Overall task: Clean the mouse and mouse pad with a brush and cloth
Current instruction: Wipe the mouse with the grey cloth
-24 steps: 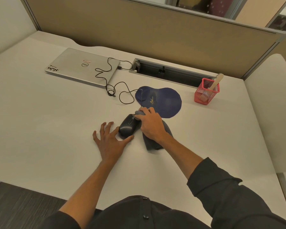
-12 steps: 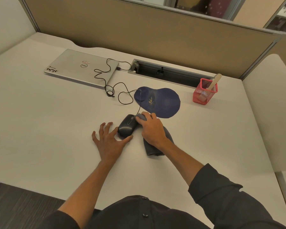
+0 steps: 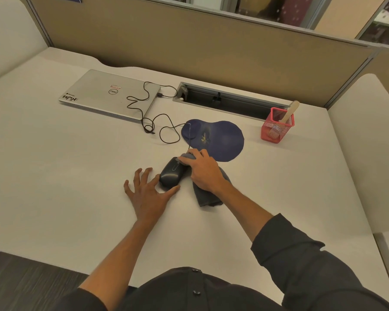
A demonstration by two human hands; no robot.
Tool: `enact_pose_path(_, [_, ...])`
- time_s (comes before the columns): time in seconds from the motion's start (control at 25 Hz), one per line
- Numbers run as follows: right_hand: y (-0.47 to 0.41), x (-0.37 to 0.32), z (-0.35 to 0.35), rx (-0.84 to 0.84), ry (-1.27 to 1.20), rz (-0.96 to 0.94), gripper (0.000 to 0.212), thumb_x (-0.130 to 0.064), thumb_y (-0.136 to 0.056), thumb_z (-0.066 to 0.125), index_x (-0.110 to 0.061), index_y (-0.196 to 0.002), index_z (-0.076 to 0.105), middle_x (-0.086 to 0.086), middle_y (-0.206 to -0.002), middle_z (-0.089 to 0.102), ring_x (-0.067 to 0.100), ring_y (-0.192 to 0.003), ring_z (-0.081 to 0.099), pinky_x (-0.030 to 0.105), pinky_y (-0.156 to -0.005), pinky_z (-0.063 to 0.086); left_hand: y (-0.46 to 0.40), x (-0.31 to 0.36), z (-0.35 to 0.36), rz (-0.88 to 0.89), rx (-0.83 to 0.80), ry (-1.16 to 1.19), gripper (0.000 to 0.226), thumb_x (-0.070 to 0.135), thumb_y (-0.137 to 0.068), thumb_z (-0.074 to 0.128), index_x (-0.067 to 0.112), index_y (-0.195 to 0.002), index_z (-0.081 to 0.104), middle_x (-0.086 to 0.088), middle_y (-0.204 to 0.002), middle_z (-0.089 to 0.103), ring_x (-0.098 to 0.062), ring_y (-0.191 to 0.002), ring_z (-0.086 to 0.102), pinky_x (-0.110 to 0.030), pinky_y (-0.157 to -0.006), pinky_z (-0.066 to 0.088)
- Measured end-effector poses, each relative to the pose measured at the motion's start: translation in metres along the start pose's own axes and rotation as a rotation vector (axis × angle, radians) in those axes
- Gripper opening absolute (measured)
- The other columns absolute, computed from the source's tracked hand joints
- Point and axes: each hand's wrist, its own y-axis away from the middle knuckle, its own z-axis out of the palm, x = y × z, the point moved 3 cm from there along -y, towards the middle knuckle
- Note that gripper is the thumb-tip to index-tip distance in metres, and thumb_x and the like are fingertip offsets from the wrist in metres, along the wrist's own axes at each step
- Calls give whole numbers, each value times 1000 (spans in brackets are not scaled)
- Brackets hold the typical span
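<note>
A black wired mouse (image 3: 171, 173) lies on the white desk, just in front of the dark blue mouse pad (image 3: 218, 140). My right hand (image 3: 203, 171) grips a grey cloth (image 3: 206, 195) and presses a fold of it against the mouse's front right side. My left hand (image 3: 147, 191) rests flat on the desk with fingers spread, its thumb and index finger touching the mouse's rear end. A wooden brush handle (image 3: 290, 112) sticks out of the red mesh cup (image 3: 276, 126) at the right; its bristles are hidden.
A closed silver laptop (image 3: 109, 94) sits at the back left, with the mouse cable (image 3: 153, 122) looping from it across the desk. A cable slot (image 3: 227, 101) runs along the back by the partition wall. Desk edges lie near me and on the right.
The right hand with the cloth has shifted slightly along the mouse's front. The left hand and mouse stay about where they were.
</note>
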Motion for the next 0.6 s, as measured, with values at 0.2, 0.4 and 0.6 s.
enact_pose_path(0.2, [2,4,3,11,-1,-15,57,-15,-93,53,-36,-144,37,1,-148,33,24,-124,36,34,-98,41,0,1,-1,3,8,-24,63,75,-65,66,28,-107,72,1,-139,51,-21,-141,26,-54,-112,9])
enact_pose_path(0.4, [9,4,6,34,-24,11,58,-17,-93,53,-34,-146,34,1,-148,34,24,-124,37,34,-99,40,0,1,-1,7,17,-24,63,77,-65,63,28,-105,72,2,-138,52,-21,-140,26,-53,-111,10])
enact_pose_path(0.6, [16,2,6,44,7,9,58,-18,-93,53,-31,-147,34,3,-148,36,25,-123,37,34,-97,42,0,1,-2,10,21,-1,60,73,-65,68,28,-104,72,2,-138,52,-21,-140,27,-53,-111,9])
